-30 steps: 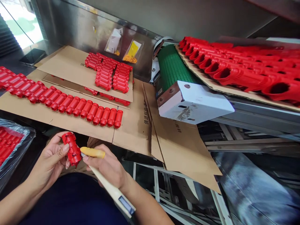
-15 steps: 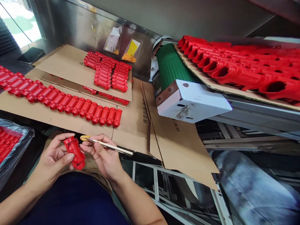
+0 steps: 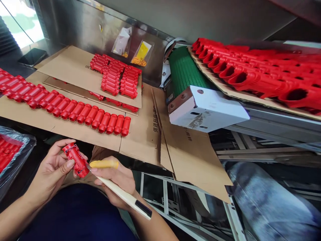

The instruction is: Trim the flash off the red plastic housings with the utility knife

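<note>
In my left hand [image 3: 59, 164] is a red plastic housing [image 3: 77, 160], tilted, with its recessed side facing up; thumb and fingers grip it around the upper end. My right hand [image 3: 115, 180] is closed round a knife with a slim cream handle [image 3: 122, 192] and a dark section near its end. A yellow finger cot [image 3: 104, 163] covers the index finger. The knife's short metal tip meets the lower right edge of the housing; whether it cuts in cannot be made out. Ahead, a row of similar red housings [image 3: 82, 113] lies on cardboard [image 3: 105, 142].
More red parts [image 3: 110, 78] lie on stacked cardboard [image 3: 67, 63]. Two small bags [image 3: 142, 53] lean by the metal wall. At right, a green conveyor belt [image 3: 185, 68] carries red tubes [image 3: 240, 78]. A plastic-lined bin [image 3: 27, 144] stands left, and a person's denim-clad leg [image 3: 271, 201] is at right.
The knife has swung from pointing away to angling down right, and its tip has come onto the housing. My left hand has shifted slightly up and left, turning the housing a little.
</note>
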`<state>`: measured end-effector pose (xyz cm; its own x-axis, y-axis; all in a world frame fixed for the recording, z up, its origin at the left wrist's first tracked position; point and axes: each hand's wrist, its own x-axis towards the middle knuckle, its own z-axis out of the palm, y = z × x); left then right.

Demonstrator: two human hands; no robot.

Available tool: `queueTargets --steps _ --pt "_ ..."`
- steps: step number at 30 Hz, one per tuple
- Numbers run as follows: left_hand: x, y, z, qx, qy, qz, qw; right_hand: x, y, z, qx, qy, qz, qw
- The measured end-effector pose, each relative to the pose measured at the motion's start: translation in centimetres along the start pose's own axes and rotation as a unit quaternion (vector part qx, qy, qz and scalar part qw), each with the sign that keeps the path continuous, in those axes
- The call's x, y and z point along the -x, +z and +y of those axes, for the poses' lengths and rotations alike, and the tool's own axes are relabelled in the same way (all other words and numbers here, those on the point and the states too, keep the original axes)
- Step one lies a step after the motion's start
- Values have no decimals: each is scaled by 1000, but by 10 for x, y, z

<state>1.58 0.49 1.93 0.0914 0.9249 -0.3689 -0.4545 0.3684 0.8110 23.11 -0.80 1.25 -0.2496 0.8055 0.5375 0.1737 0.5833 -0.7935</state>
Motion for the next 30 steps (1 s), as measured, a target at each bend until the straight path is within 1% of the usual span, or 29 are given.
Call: queueTargets --steps 8,10,12,15,17,18,19,20,21,22,23,24,25,26,27,28,29,30 --pt "2 -2 0 -9 12 -12 1000 -2 -3 2 29 -22 -23 999" --pt "2 -3 -1 -15 10 -15 1000 -3 -7 5 31 -22 -47 998" --pt "2 -3 -1 -21 3 -14 1000 -5 -11 9 32 -31 -85 995" --pt "1 -2 -2 -22 -11 -17 1000 -9 -17 14 67 -83 -149 983" --pt "0 -2 -3 -16 -21 -20 999 -10 -18 15 77 -112 -149 979" --pt "-1 -2 -4 -13 -25 -23 999 -9 -17 16 60 -98 -137 984" --pt "-2 -3 -5 -12 -26 -26 999 -8 -14 16 20 -59 -117 991" --pt "-2 -4 -6 -13 -24 -34 999 -7 -10 17 -41 4 -95 995" --pt "-3 -5 -6 -15 -20 -42 999 -5 -5 18 -116 85 -74 987" --pt "-3 -6 -7 -18 -17 -49 998 -4 0 20 -196 170 -51 964" --pt "-3 -7 -7 -23 -15 -51 998 -2 5 24 -270 246 -23 930" --pt "-2 -7 -7 -28 -13 -48 998 -1 11 27 -331 302 11 894" --pt "-2 -7 -7 -34 -13 -40 998 -1 15 31 -366 337 51 866" --pt "-1 -7 -7 -41 -14 -30 999 0 19 33 -375 355 94 851" --pt "-1 -7 -7 -47 -14 -21 999 1 21 34 -356 357 134 853" --pt "0 -7 -7 -52 -12 -17 998 2 23 34 -313 344 164 870" --pt "0 -7 -7 -56 -9 -16 998 3 23 31 -253 311 175 899" --pt "-1 -8 -8 -59 -4 -17 998 4 23 28 -182 259 172 933"
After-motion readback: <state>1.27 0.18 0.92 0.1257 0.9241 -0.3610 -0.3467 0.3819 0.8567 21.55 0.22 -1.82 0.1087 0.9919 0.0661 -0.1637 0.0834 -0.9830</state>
